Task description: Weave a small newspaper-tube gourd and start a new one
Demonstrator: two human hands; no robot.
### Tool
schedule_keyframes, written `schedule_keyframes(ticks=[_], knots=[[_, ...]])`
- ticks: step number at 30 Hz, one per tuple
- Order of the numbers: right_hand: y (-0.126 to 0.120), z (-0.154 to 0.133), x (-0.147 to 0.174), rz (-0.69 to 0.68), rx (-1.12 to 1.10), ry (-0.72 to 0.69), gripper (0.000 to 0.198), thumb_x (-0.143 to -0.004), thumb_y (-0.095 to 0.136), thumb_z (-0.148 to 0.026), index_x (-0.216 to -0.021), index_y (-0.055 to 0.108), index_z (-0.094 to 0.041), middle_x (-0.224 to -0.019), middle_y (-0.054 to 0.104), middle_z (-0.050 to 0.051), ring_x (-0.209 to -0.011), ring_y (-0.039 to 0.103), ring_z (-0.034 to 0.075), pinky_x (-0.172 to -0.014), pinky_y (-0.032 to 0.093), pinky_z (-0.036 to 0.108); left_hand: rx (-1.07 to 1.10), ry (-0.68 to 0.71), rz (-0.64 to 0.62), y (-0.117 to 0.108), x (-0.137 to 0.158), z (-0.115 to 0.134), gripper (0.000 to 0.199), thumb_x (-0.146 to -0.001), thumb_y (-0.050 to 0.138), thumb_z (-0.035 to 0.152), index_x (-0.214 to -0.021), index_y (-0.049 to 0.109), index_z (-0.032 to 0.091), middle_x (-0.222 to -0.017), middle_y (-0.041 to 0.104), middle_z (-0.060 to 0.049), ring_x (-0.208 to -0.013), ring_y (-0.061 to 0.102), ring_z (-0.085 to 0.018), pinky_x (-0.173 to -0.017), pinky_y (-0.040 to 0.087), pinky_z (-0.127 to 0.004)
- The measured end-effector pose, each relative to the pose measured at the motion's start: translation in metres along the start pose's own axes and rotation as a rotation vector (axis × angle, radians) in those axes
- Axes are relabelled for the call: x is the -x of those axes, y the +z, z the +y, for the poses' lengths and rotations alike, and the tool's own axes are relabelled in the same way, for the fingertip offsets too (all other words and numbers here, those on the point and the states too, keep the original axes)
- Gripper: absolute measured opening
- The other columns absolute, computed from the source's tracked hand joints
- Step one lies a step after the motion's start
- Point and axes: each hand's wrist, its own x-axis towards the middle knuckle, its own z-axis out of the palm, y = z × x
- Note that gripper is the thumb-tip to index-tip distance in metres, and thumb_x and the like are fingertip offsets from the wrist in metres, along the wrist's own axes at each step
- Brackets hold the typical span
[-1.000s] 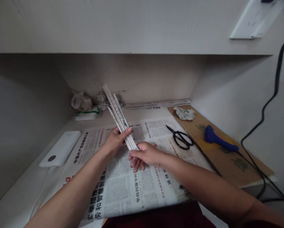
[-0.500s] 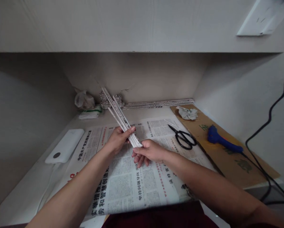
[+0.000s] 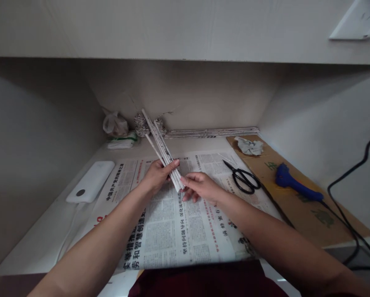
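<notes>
A bundle of thin rolled newspaper tubes [image 3: 160,140] slants up and away from me above the newspaper sheets [image 3: 163,231]. My left hand [image 3: 158,175] is wrapped around its lower part, thumb lying across the top. At the near ends of the tubes, my right hand [image 3: 200,187] pinches with thumb and forefinger, the other fingers curled beneath. The tubes' upper ends fan apart slightly, one set lower on the left. Black-handled scissors [image 3: 245,179] lie to the right of my right hand.
A blue glue gun [image 3: 298,185] and crumpled paper [image 3: 249,146] rest on cardboard [image 3: 330,222] at right, with a black cord [image 3: 347,175]. A white power bank [image 3: 90,181] lies left. More paper tubes [image 3: 212,133], woven bundles [image 3: 140,123] and a plastic bag [image 3: 114,123] line the back wall.
My right hand has shifted slightly right and up along the near ends of the tubes, baring more of them. My left hand keeps its grip. The whole view has moved a little.
</notes>
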Motion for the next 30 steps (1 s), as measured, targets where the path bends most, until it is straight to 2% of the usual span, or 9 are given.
schedule_keyframes(ticks=[6, 11, 14, 23, 30], knots=[[0.0002, 0.0033, -0.0034, 0.073, 0.092, -0.067, 0.027, -0.082, 0.066, -0.042, -0.080, 0.063, -0.016, -0.075, 0.066, 0.002, -0.054, 0.064, 0.010, -0.034, 0.038, 0.015, -0.028, -0.052, -0.017, -0.0016, -0.0006, -0.0042, 0.044, -0.062, 0.077, 0.052, -0.078, 0.066, 0.012, -0.055, 0.051, 0.003, -0.048, 0.046, -0.009, -0.046, 0.036, -0.022], [-0.0014, 0.0054, -0.0041, 0.108, 0.250, -0.121, 0.029, -0.076, 0.070, -0.045, -0.077, 0.061, -0.017, -0.058, 0.061, -0.002, -0.048, 0.059, 0.010, -0.034, 0.036, 0.015, -0.006, -0.062, -0.067, -0.0002, 0.0017, -0.0052, 0.044, -0.065, 0.076, 0.049, -0.087, 0.070, 0.011, -0.060, 0.056, 0.001, -0.054, 0.048, -0.010, -0.052, 0.038, -0.023], [-0.0024, 0.0058, -0.0057, 0.124, 0.264, -0.127, 0.028, -0.076, 0.069, -0.044, -0.075, 0.060, -0.017, -0.051, 0.057, -0.004, -0.044, 0.054, 0.008, -0.033, 0.033, 0.015, 0.038, -0.048, -0.091, 0.0010, 0.0025, -0.0045, 0.044, -0.068, 0.074, 0.050, -0.091, 0.072, 0.012, -0.062, 0.057, 0.000, -0.055, 0.050, -0.010, -0.054, 0.038, -0.023], [-0.0025, 0.0092, -0.0100, 0.165, 0.198, -0.118, 0.033, -0.071, 0.072, -0.047, -0.075, 0.058, -0.017, -0.059, 0.057, -0.004, -0.045, 0.056, 0.009, -0.033, 0.037, 0.016, 0.249, -0.112, -0.004, 0.0066, 0.0032, 0.0018, 0.050, -0.063, 0.077, 0.051, -0.094, 0.072, 0.012, -0.062, 0.062, 0.000, -0.053, 0.055, -0.011, -0.054, 0.045, -0.024], [-0.0019, 0.0093, -0.0098, 0.166, 0.171, -0.146, 0.032, -0.072, 0.071, -0.046, -0.076, 0.058, -0.017, -0.058, 0.056, -0.004, -0.044, 0.055, 0.008, -0.033, 0.036, 0.017, 0.321, -0.143, -0.003, 0.0078, 0.0037, 0.0024, 0.044, -0.070, 0.074, 0.048, -0.096, 0.070, 0.013, -0.065, 0.062, -0.001, -0.051, 0.054, -0.009, -0.050, 0.045, -0.021]])
